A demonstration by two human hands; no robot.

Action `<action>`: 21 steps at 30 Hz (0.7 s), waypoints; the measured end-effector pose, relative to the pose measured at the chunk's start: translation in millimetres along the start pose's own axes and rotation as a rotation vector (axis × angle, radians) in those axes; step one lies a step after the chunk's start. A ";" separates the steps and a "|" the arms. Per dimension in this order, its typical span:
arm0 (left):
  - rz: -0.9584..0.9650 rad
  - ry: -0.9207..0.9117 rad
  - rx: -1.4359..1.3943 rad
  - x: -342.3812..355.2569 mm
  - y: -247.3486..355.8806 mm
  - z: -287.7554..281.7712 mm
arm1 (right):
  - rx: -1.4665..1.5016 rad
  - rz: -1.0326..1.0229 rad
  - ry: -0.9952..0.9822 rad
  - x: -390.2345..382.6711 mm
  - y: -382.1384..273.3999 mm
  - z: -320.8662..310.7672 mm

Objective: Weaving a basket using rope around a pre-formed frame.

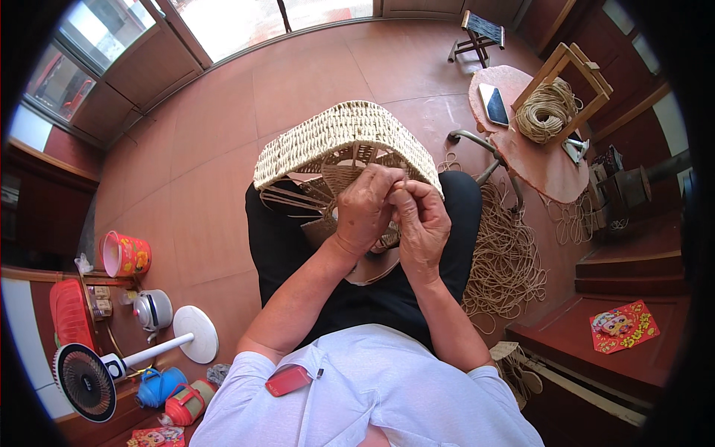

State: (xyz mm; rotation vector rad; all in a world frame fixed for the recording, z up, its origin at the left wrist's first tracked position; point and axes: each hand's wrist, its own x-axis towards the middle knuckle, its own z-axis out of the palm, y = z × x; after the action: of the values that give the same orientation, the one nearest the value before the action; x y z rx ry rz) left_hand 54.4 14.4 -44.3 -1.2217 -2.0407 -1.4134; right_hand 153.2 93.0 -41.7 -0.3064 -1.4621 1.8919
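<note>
A half-woven basket of pale twisted cord [342, 123] rests across my black-trousered lap, with bare strands and an open framework [298, 195] below its woven band. My left hand [365, 205] is closed at the band's lower edge, right of the basket's middle, fingertips pinched together. My right hand [421, 227] is beside it, thumb and forefinger pinched against the left fingertips. What both pinch is too small and hidden to make out, perhaps a strand. The inside of the basket is partly hidden behind my hands.
Loose cord [503, 253] lies heaped right of my leg. A round side table [566, 167] holds a phone [493, 104], a cord coil [542, 112] and a wooden frame. A stool [480, 37] stands behind. A fan [82, 380], kettle [153, 309], flasks and bucket [125, 253] stand at left.
</note>
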 end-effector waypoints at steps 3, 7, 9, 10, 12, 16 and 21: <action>-0.136 0.091 -0.158 -1.9 -1.3 -2.7 | -0.212 -0.074 0.005 5.9 -2.9 1.7; -0.407 0.125 -0.295 -5.4 -3.8 -10.4 | -0.685 -0.424 0.025 25.3 1.5 1.1; -0.460 0.121 -0.313 -5.1 -5.8 -15.7 | -0.720 -0.479 0.000 34.0 9.3 1.7; -0.484 0.138 -0.309 -3.5 -7.4 -18.0 | -0.757 -0.538 -0.018 37.1 13.9 2.1; -0.505 0.153 -0.303 1.7 -11.0 -23.6 | -0.822 -0.538 -0.020 38.6 20.4 1.2; -0.218 0.174 -0.061 22.0 -20.7 -29.6 | -0.920 -0.544 -0.057 38.4 26.0 0.9; 0.180 0.060 0.277 42.6 -28.9 -35.3 | -0.946 -0.499 -0.109 37.7 23.4 6.9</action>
State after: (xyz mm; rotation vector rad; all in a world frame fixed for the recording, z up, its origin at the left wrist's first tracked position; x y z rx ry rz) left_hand 1.5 -1.7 -15.5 -1.1940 -1.9529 -1.0339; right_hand 113.1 110.3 -52.2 -0.2283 -2.1866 0.7479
